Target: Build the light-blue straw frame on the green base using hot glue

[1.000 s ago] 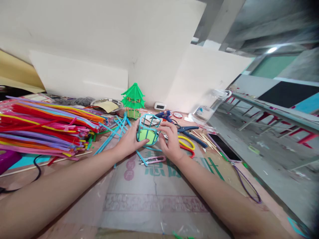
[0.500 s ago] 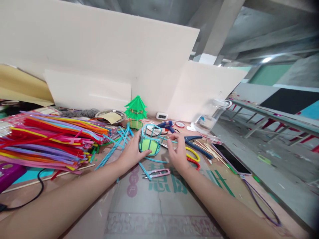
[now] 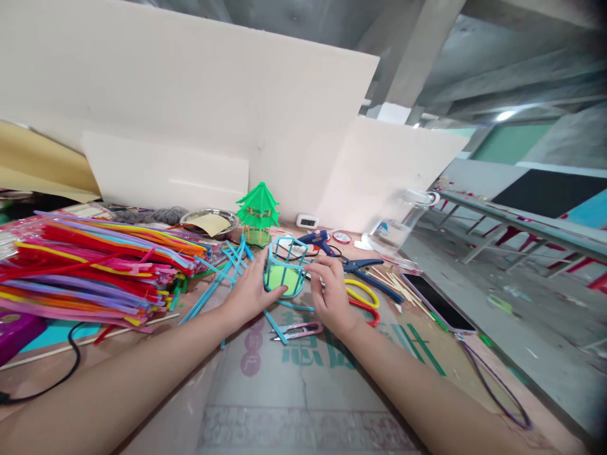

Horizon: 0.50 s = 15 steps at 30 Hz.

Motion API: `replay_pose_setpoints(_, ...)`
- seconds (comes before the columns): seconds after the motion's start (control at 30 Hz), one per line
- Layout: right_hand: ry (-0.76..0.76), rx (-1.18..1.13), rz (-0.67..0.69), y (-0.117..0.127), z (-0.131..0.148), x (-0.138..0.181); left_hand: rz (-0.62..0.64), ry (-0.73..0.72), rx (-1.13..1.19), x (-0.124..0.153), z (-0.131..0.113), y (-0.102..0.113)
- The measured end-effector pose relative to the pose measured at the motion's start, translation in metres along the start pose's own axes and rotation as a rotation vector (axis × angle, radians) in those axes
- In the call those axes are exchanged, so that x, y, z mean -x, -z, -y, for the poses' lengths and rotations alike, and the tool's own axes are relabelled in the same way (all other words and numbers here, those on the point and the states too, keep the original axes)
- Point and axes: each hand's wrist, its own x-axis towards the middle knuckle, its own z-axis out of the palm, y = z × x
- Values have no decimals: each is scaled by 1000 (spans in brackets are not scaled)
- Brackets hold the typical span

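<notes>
2 bare hands flank a light-blue openwork frame over a printed, plastic-covered sheet: the left hand is clamped around its left side, and the right hand has its fingers bent at its right side, though whether they pinch anything I cannot tell. Pink-handled snips lie on the sheet, coloured pipe cleaners cover the left of the worktable, and a phone rests along its right edge. Pale boards stand behind, while to the right a littered grey floor runs beneath a long table and red stools, under a concrete ceiling.
</notes>
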Motion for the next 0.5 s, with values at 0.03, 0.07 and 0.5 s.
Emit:
replay_pose_setpoints(0.03,0,8,6,0,0,0,4,7,-1,0,0,0)
replay_pose_setpoints(0.07,0,17,12,0,0,0,7,14,-3,0,0,1)
replay_pose_setpoints(0.5,7,21,25,-1,2,0,21,40,-1,1,-1,1)
